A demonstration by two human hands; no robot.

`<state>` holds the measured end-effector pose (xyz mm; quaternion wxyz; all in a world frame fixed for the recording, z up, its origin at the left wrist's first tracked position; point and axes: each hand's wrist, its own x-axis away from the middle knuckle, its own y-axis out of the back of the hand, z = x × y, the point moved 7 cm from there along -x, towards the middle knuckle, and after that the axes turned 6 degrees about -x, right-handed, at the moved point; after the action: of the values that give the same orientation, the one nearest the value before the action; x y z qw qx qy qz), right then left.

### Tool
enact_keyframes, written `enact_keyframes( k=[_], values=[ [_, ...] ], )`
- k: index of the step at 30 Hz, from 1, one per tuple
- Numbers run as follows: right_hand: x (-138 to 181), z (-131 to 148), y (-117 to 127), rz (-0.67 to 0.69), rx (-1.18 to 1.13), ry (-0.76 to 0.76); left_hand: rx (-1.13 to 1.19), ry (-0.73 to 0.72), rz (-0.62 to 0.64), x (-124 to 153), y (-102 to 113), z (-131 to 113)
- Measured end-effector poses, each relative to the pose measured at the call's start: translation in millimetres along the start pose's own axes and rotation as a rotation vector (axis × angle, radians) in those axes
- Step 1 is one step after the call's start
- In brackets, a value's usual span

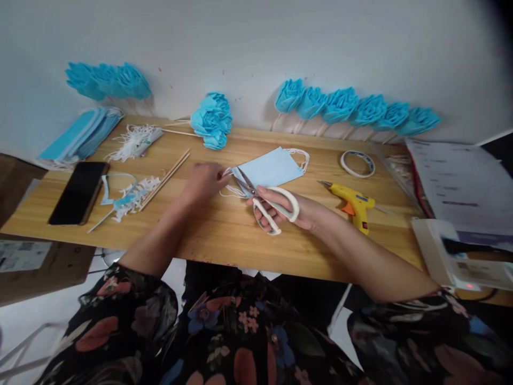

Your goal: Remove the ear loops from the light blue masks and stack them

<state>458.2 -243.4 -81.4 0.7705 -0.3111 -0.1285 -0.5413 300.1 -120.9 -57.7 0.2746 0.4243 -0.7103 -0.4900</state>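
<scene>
A light-blue face mask point(270, 168) lies flat on the wooden table, white ear loops at both ends. My left hand point(206, 182) is closed, pinching white ear loops at the mask's left end. In my right hand point(298, 206) is a pair of scissors point(276, 198) with cream handles, fingers through the loops. Its blades are spread around the loops at the mask's left edge, close to my left fingertips. Whether one mask or a thin stack lies there, I cannot tell.
Blue flowers on sticks point(340, 105) lean on the wall. A yellow glue gun point(355, 200) and tape roll point(357, 163) are at right, with papers point(452, 182) beyond. To the left are a phone point(76, 192), thin sticks point(166, 179), cut white loops point(134, 141) and stacked masks point(82, 133).
</scene>
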Motion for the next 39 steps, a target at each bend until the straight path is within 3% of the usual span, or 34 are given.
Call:
enact_keyframes(
  k=[9, 14, 23, 30, 39],
  values=[
    [-14, 10, -8, 0.022, -0.002, -0.056, 0.073, 0.004, 0.022, 3, 7, -2],
    [-30, 13, -14, 0.002, -0.013, -0.054, 0.083, -0.001, 0.094, 4, 1, -4],
    [-36, 19, -3, -0.115, -0.017, -0.027, -0.072, -0.085, 0.197, 5, -5, -3],
    [-35, 20, 7, -0.127, -0.036, -0.002, -0.167, -0.168, 0.218, 6, -7, -8],
    [-34, 17, 9, -0.149, -0.033, 0.084, -0.422, -0.106, 0.218, 7, -9, -9]
  ],
)
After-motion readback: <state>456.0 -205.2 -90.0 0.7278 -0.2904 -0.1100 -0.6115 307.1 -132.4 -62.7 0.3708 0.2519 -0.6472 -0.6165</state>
